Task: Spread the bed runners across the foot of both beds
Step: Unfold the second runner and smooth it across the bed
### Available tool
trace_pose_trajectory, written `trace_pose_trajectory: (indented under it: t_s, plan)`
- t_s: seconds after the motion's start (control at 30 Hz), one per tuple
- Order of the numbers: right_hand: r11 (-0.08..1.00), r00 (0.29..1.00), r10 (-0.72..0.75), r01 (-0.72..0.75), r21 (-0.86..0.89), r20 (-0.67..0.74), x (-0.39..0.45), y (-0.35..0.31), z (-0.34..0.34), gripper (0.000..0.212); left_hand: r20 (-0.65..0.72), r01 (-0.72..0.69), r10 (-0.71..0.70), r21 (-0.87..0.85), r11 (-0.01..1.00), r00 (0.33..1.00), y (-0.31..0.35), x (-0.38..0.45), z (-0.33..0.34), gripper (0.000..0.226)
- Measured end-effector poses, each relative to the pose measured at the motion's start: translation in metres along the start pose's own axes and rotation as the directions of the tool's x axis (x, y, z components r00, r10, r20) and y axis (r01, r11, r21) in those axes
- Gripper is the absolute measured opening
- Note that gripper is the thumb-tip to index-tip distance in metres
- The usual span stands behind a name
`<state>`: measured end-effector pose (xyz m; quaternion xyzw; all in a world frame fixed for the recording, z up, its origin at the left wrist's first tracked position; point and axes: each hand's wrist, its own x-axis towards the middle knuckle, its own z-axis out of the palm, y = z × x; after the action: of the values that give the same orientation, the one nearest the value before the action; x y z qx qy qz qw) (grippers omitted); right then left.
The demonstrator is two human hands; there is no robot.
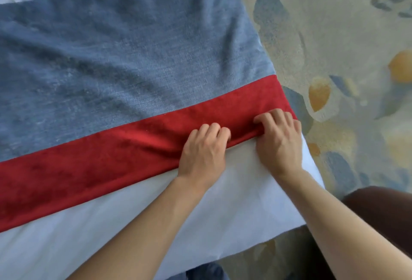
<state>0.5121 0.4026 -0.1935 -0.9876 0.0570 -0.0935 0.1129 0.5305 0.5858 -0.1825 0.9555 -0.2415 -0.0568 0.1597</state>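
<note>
The bed runner (124, 65) is laid across the white bed (211, 208); its red border is pinched by the left hand (201, 152) and right hand (278, 143), apparently so the edge is pulled straight near the corner.

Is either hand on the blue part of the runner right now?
No: both the left hand and the right hand grip the near edge of the red band, below the blue part.
</note>
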Motion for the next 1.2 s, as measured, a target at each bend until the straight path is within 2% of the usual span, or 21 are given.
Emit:
trace_pose_trajectory:
  t_s: [0.07,0.17,0.27,0.37,0.5,0.63,0.77,0.83,0.9,1.07,1.2]
  plan:
    - [0.997,0.997,0.062,-0.063,-0.05,-0.037,0.007,0.015,0.001,0.029,-0.011,-0.066,0.066,-0.006,0.998,0.998,0.017,0.02,0.008,0.014]
    - [0.993,0.993,0.103,-0.106,-0.058,-0.052,0.016,0.034,0.004,0.018,-0.035,-0.119,0.118,-0.025,0.993,0.992,0.049,0.052,0.02,0.014]
    - [0.994,0.994,0.097,-0.099,-0.043,-0.041,0.015,0.047,0.007,0.007,-0.042,-0.103,0.101,-0.052,0.993,0.994,0.074,0.071,0.028,0.02]
    - [0.999,0.997,0.052,-0.052,0.008,-0.062,-0.004,0.06,0.001,0.007,-0.03,-0.085,0.083,-0.052,0.995,0.996,0.09,0.059,0.035,0.02]
    - [0.997,0.998,0.069,-0.069,0.034,0.003,-0.015,0.067,-0.002,0.01,0.031,-0.023,0.025,-0.073,0.997,0.999,0.105,0.054,0.035,0.016]
    - [0.998,1.0,0.029,-0.029,0.059,-0.004,-0.001,0.072,0.003,0.01,-0.005,0.007,-0.008,-0.087,0.996,1.0,0.108,0.065,0.038,0.015]
    - [0.999,0.999,0.028,-0.029,0.044,0.025,-0.017,0.074,-0.003,0.013,-0.05,0.015,-0.018,-0.068,0.998,0.999,0.11,0.039,0.041,0.017]
    - [0.998,0.999,-0.019,0.017,0.06,0.043,-0.017,0.064,-0.007,0.025,-0.071,0.036,-0.041,-0.065,0.997,0.997,0.096,0.024,0.037,0.014]
    - [0.987,0.989,-0.134,0.128,0.094,0.064,-0.014,0.038,-0.009,0.032,-0.074,0.066,-0.069,-0.047,0.997,0.995,0.068,0.004,0.027,0.016]
    - [0.902,0.904,-0.408,0.377,0.212,0.126,-0.027,-0.078,0.006,0.022,-0.096,0.178,-0.174,0.031,0.984,0.98,-0.042,-0.062,-0.012,0.017]
    - [0.875,0.874,-0.463,0.423,0.237,0.148,-0.045,-0.182,0.029,0.025,-0.089,0.255,-0.247,0.097,0.962,0.965,-0.133,-0.127,-0.051,0.026]
